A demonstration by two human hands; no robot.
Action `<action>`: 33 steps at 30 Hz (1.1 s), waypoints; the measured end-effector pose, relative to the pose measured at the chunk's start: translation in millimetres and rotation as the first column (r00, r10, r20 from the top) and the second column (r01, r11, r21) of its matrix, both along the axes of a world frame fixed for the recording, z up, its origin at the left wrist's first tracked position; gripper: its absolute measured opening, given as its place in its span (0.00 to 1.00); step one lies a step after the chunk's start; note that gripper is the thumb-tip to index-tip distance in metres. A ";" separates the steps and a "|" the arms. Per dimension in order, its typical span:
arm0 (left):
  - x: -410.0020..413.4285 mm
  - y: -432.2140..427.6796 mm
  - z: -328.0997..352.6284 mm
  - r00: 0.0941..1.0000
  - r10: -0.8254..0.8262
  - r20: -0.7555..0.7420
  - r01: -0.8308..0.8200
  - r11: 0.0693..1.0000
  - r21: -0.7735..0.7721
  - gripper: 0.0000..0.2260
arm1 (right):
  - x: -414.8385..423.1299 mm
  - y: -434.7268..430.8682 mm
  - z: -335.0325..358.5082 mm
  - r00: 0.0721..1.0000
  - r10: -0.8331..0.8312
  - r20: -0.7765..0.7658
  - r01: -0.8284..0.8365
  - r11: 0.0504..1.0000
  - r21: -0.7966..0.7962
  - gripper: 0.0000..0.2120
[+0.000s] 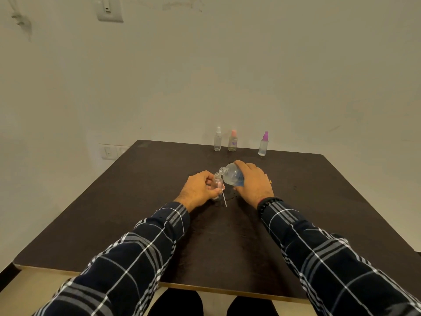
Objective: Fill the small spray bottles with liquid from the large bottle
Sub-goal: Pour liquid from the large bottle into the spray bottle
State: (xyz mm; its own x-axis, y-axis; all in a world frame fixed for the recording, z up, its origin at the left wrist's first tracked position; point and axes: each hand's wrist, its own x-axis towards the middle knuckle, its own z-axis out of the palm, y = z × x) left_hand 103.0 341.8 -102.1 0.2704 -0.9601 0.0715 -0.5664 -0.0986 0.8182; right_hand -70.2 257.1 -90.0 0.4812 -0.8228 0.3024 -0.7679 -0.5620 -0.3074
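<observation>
My left hand (200, 190) grips a small clear spray bottle (217, 182) with its top off, standing upright on the dark table (127, 213). A thin white dip tube (224, 199) sticks out below my left fingers. My right hand (255, 181) holds the large clear bottle (231, 174), uncapped and tilted left, its mouth just above and right of the small bottle's neck. Three more small spray bottles stand at the far edge: one with a white cap (218, 139), one with a pink cap (232, 141), one with a purple cap (263, 144).
A few wet spots show on the table right of my right hand. The table's far edge meets a pale wall with a socket plate (109, 152) at the left. Both plaid sleeves reach across the near half of the table.
</observation>
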 end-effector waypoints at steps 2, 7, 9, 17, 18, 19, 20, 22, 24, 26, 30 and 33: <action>0.2 -0.3 -0.6 1.000 0.000 0.003 0.000 1.000 0.002 0.16 | -0.7 -0.2 0.7 1.000 -0.006 -0.011 0.006 1.000 -0.011 0.35; -1.0 2.3 0.7 1.000 0.009 0.015 -0.009 1.000 -0.006 0.15 | -1.0 0.5 5.3 0.998 -0.019 -0.057 0.015 0.997 -0.070 0.34; -1.5 3.6 2.5 1.000 0.008 0.013 -0.008 1.000 -0.003 0.15 | -0.7 0.7 6.5 0.996 -0.028 -0.080 0.021 0.996 -0.092 0.33; -2.7 4.2 3.1 1.000 0.008 0.009 -0.008 1.000 0.005 0.15 | -0.4 -0.3 10.5 0.989 -0.049 -0.141 0.030 0.991 -0.130 0.34; -2.6 4.5 3.4 1.000 0.007 0.011 -0.007 1.000 0.004 0.15 | -0.2 -0.3 10.6 0.988 -0.050 -0.145 0.031 0.991 -0.129 0.34; -2.4 4.0 3.4 1.000 0.006 0.009 -0.006 1.000 0.004 0.15 | 0.1 -0.2 10.9 0.988 -0.049 -0.147 0.030 0.991 -0.130 0.34; -2.2 3.8 3.4 1.000 0.003 0.006 -0.003 1.000 0.008 0.15 | 0.2 -0.2 11.2 0.987 -0.049 -0.150 0.029 0.991 -0.130 0.34; -2.0 3.5 3.2 1.000 -0.001 0.006 0.001 1.000 0.012 0.15 | -0.1 -0.1 12.4 0.986 -0.049 -0.159 0.028 0.991 -0.134 0.34; -1.3 3.1 2.1 1.000 -0.003 -0.001 0.003 1.000 0.006 0.15 | -0.5 0.2 13.8 0.985 -0.050 -0.167 0.025 0.988 -0.151 0.34; 0.3 2.7 0.9 1.000 -0.011 -0.013 0.011 1.000 0.006 0.15 | -0.4 0.8 15.7 0.983 -0.048 -0.179 0.019 0.987 -0.161 0.34; 0.7 4.1 1.8 0.999 -0.031 -0.008 0.031 1.000 -0.001 0.16 | -1.1 2.0 18.1 0.980 -0.049 -0.193 0.016 0.986 -0.169 0.34; 0.3 4.4 1.6 0.999 -0.039 0.017 0.039 0.999 0.002 0.21 | -0.9 2.4 18.8 0.980 -0.049 -0.195 0.017 0.986 -0.164 0.34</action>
State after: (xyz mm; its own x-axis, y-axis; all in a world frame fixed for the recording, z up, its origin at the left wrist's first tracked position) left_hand 103.3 346.2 -100.5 0.2316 -0.9700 0.0742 -0.5837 -0.0775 0.8083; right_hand -71.1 259.5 -71.1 0.5181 -0.7877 0.3333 -0.8232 -0.5650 -0.0556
